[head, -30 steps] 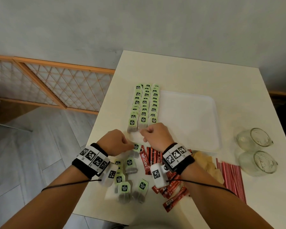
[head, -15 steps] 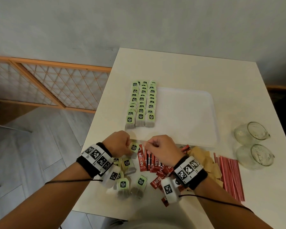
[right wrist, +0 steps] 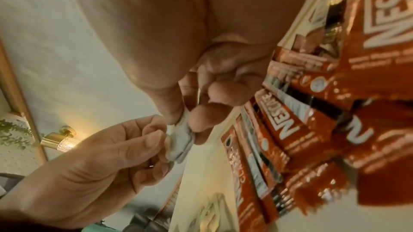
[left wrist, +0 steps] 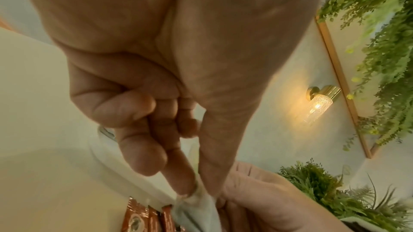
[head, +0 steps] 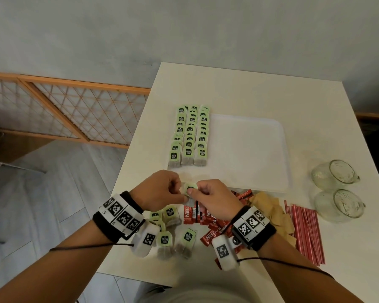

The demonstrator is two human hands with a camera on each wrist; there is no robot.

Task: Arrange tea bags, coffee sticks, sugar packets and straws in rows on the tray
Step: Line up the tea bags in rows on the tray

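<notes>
1. A white worktop (head: 239,92) stands against a grey wall, filling the centre and right of the head view.
2. Lowest in frame, loose tea bags (head: 165,240) lie beside red coffee sticks (head: 189,212).
3. Above them, the left hand (head: 160,190) and right hand (head: 214,199) each have their grip pinched on one tea bag (head: 189,190), held between them.
4. Further up, the tray (head: 249,149) carries three tea-bag rows (head: 189,136) running lengthwise away; the next free slot appears to be straight ahead, roughly equally near both hands.
</notes>
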